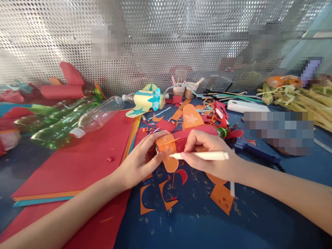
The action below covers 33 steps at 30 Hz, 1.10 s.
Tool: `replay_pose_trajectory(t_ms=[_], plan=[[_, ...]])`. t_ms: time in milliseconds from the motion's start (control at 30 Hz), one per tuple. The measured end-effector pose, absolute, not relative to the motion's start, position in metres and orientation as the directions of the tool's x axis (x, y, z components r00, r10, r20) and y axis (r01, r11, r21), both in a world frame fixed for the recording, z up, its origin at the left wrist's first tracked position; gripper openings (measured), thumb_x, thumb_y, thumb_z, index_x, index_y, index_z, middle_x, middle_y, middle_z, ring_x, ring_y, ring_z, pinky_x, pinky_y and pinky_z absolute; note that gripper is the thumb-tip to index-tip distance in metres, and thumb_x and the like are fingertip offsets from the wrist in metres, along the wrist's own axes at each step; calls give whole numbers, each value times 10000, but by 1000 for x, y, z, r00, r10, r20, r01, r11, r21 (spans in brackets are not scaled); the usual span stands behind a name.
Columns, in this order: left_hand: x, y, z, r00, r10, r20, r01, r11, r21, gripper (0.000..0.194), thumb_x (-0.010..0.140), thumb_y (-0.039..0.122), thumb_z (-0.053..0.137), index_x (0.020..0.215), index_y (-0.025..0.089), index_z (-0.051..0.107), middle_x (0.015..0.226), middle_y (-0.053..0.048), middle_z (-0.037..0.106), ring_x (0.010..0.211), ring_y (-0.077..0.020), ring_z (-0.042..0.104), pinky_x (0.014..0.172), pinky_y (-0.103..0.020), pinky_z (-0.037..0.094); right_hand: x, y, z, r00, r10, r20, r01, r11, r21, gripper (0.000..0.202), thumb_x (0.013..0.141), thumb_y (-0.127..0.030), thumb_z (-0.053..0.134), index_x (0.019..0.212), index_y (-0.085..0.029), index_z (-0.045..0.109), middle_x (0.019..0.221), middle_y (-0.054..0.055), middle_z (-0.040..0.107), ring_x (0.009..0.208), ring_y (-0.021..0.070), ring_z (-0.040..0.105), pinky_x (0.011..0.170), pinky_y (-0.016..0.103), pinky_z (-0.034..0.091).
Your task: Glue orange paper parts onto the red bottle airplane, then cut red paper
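Observation:
My right hand (207, 150) holds a white marker (210, 156), its tip pointing left and touching or just above an orange paper piece (169, 164) with rounded ends. That piece lies against the near left end of a red paper-wrapped bottle (197, 130), whose green neck shows at the right. My left hand (141, 160) grips the orange piece and the bottle's left end between thumb and fingers. Faint star shapes show on the orange piece and on another orange flap (192, 117) standing behind the red bottle.
Red sheets (85, 162) lie at the left, with green bottles (62, 124) and a clear bottle (103, 114) on them. A yellow-wrapped bottle (147, 99) and cups (178, 91) stand behind. Orange scraps (223, 199) lie in front; a blue glue gun (256, 151) is at the right.

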<state>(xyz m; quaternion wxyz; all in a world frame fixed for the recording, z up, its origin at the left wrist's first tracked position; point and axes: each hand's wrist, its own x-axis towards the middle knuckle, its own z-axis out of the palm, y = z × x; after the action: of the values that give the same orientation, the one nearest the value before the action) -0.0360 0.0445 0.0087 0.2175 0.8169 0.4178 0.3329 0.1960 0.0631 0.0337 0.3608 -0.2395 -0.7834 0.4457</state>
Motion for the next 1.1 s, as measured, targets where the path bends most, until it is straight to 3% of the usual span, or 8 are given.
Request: replay_pose_trajectory(t_ms=[400, 1100], plan=[[-35, 43, 13, 423, 846, 325, 548, -525, 651, 439, 951, 368, 451, 1372, 286, 357, 1434, -49, 465, 1344, -242, 410, 1112, -408, 368, 199, 67, 30, -499, 747, 439, 86, 547, -832, 223, 865, -201, 569, 718, -220, 403, 568, -79, 445, 463, 59, 394, 427, 187, 310], [-36, 43, 13, 420, 849, 320, 555, -519, 651, 436, 951, 359, 443, 1370, 271, 360, 1442, -62, 459, 1353, -249, 400, 1115, -420, 364, 198, 66, 31, -566, 721, 399, 127, 555, -822, 230, 872, -234, 583, 732, -216, 401, 597, -79, 460, 471, 51, 406, 422, 176, 316]])
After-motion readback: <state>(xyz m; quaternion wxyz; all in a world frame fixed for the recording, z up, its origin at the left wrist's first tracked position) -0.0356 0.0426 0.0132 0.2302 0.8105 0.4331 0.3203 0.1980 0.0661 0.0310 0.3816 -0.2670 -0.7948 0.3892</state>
